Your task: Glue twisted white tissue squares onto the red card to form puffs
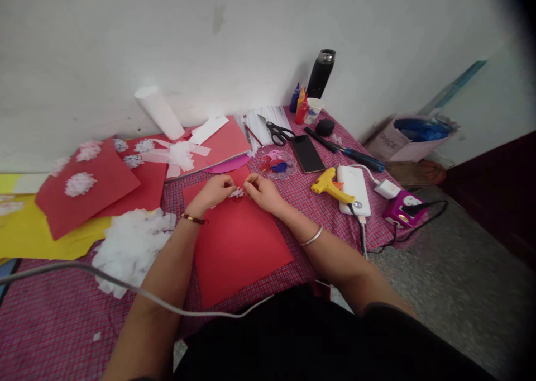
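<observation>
A sheet of red paper (243, 247) lies on the checked tablecloth in front of me. Near its far edge sits a small cluster of white and pinkish paper petals (237, 193). My left hand (218, 193) is closed in a pinch at the cluster's left side. From the right, my right hand (263, 193) pinches thumb against fingers just beside the same petals. Whatever lies between the fingertips of either hand is too small to make out. A heap of white tissue-paper pieces (132, 247) rests left of my left forearm.
Red sheets with paper puffs (79, 184) lie at left. Toward the right are a paint palette (278, 163), scissors (276, 131), a phone (307, 153), a yellow glue gun (333, 186), a white power bank (354, 188) and paint bottles (301, 110). A cable (138, 291) crosses my left forearm.
</observation>
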Tool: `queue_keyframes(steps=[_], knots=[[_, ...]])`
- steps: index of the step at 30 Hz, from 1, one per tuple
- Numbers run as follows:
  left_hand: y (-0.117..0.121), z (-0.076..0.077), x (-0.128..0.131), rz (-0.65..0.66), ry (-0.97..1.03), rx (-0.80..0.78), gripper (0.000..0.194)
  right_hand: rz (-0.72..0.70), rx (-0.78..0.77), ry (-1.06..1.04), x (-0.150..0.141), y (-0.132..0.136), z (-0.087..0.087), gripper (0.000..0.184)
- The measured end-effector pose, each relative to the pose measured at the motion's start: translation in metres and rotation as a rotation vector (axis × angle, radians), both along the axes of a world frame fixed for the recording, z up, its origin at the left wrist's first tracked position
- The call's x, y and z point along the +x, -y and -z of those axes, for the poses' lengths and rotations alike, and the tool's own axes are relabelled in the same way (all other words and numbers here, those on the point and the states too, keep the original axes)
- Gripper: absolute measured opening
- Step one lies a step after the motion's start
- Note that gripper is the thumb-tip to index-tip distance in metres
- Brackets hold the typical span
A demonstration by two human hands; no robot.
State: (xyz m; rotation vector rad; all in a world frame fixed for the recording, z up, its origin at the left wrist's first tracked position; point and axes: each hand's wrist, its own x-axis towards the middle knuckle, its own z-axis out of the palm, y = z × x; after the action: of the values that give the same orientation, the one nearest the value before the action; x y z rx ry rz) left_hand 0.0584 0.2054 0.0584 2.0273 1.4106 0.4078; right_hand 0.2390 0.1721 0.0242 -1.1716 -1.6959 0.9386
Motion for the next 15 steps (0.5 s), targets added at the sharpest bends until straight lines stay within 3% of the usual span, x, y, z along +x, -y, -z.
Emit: queue_keyframes(steps=[7,12,15], knots=[[0.002,-0.002,-0.001,-0.025,0.02,-0.009,0.014,-0.005,0.017,0.04,-0.002,0.0,-0.002,0.009],[0.002,0.003,0.005,-0.024,0.049,0.001,0.014,0.081,-0.11,-0.353,0.0,-0.003,-0.004,0.013],[0.005,-0.008,0.003,-0.035,0.075,0.022,0.015,0.12,-0.259,-0.566,0.001,-0.002,-0.009,0.017]])
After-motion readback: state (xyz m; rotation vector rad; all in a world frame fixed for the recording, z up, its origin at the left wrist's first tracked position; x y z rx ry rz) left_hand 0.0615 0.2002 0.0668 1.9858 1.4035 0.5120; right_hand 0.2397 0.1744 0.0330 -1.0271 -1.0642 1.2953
